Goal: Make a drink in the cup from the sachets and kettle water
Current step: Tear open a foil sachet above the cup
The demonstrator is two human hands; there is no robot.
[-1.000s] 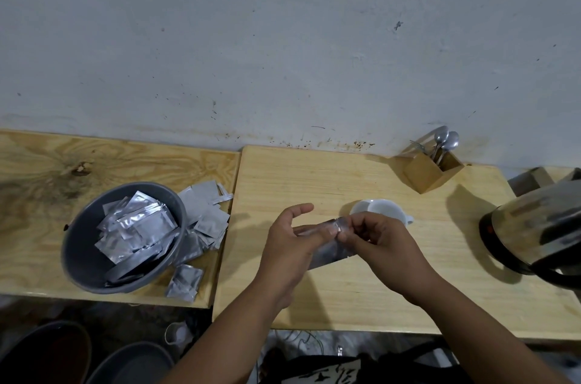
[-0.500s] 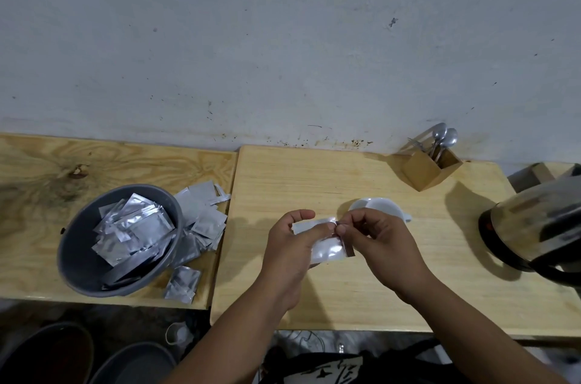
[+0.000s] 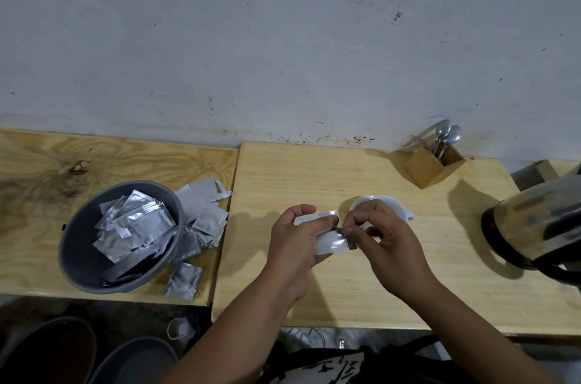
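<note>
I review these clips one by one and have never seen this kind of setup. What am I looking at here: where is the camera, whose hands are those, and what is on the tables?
There is no machine. A person wears one wide-angle camera on the head, looking forward and down, so both arms reach in from the bottom edge of the picture.

The left hand and the right hand together pinch one silver sachet, apparently to tear it open. Just behind them stands a white cup on the right-hand wooden table. I cannot tell what is inside the cup.

Farther back on that table is a wooden holder with spoons. At the right edge sits a metal kettle.

On the left-hand table, a grey bowl holds many more silver sachets, and loose ones lie beside it.
</note>
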